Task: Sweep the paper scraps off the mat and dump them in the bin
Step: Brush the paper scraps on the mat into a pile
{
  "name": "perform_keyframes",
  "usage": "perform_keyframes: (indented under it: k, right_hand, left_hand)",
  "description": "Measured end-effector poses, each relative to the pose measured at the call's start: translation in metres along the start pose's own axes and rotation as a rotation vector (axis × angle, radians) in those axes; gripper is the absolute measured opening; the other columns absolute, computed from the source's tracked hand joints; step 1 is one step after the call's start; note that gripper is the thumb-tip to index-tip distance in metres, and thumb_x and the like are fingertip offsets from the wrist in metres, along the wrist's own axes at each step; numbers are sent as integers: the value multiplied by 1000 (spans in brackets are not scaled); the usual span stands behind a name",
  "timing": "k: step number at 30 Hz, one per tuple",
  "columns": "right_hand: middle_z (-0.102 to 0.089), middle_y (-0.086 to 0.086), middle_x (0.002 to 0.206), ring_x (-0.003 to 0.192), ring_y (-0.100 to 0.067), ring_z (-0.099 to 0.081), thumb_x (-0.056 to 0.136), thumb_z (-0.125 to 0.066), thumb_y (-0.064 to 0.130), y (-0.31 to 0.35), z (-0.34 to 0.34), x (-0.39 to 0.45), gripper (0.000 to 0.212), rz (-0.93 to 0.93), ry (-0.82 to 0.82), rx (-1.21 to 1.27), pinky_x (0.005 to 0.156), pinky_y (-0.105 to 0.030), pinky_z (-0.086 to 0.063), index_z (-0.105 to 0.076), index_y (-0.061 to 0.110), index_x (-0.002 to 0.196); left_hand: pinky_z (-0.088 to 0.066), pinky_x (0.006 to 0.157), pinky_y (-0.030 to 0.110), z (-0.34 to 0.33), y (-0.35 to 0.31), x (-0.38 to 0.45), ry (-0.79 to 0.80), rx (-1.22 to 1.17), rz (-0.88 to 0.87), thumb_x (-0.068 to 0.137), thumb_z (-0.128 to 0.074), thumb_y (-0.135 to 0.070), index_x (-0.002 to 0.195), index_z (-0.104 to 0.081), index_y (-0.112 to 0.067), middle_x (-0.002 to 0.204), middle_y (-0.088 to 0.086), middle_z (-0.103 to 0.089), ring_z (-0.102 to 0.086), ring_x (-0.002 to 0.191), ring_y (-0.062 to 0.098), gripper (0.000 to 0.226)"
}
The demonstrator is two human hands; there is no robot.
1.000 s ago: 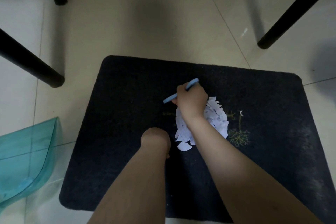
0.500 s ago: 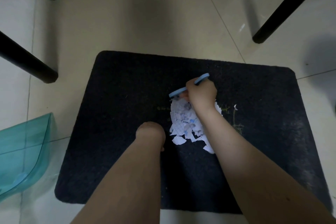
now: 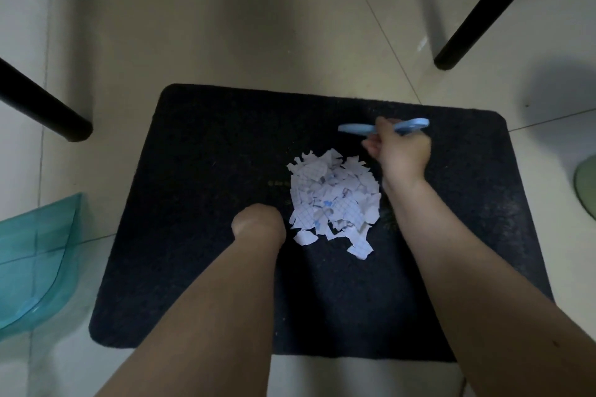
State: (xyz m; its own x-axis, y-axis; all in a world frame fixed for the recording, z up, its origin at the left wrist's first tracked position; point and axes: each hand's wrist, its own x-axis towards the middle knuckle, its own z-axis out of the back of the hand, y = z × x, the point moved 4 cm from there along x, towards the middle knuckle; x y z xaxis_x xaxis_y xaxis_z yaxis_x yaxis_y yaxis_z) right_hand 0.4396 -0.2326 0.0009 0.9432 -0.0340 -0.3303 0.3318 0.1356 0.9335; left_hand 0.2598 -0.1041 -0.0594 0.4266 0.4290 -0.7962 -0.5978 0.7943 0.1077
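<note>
**Scraps gathered, brush raised**

The white paper scraps (image 3: 333, 200) lay heaped at the middle of the dark rectangular mat (image 3: 193, 203). The right hand (image 3: 401, 151) gripped a light blue brush (image 3: 383, 127) near the far edge, probably to sweep again. The left hand (image 3: 258, 224) hid its fingers; I cannot tell their state.

We see white, blue-gridded paper scraps (image 3: 333, 200) on a black mat (image 3: 200, 171), a pale-blue brush handle (image 3: 358, 128), and a translucent teal bin (image 3: 35, 261).
</note>
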Motion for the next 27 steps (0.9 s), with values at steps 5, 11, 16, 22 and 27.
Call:
perform_keyframes:
  k: [5,11,16,22,27]
  right_hand:
    - [-66,-5,87,84,-19,-63,82,-64,52,18,72,20,45,67,-382,-597,70,-30,-45,-66,8,92]
    - [-60,-11,75,76,-29,-58,93,-51,47,-5,76,29,45,228,-190,-1018,63,-32,-38,-62,5,79]
    - [-44,0,52,49,-19,-44,91,-56,43,-2,61,29,53,202,-58,-933,46,-29,-29,-41,12,52]
    - [-53,-3,61,59,-20,-53,91,-56,43,19,75,37,46,208,-180,-858,57,-29,-36,-51,7,63]
    - [-56,-7,61,63,-25,-57,91,-56,41,-9,61,18,46,236,-85,-888,58,-30,-37,-53,7,61]
  left_hand:
    - [-45,95,34,23,-21,3,-253,-70,-61,90,-55,-14,137,-39,-7,138,13,-40,-44,124,27,51]
    - [-36,106,39,24,-40,6,-66,-19,-73,94,-44,-18,146,-30,-5,148,12,-32,-36,134,29,56]
    - [-36,106,39,27,-36,8,-18,-15,-65,91,-47,-13,146,-29,-6,145,11,-37,-40,131,27,58]
    - [-44,100,36,24,-34,18,-4,42,-84,90,-48,-8,143,-36,-11,137,9,-45,-50,122,25,54]
    - [-46,93,33,24,-34,23,13,62,-76,90,-46,-8,136,-43,-10,130,8,-50,-54,114,24,46]
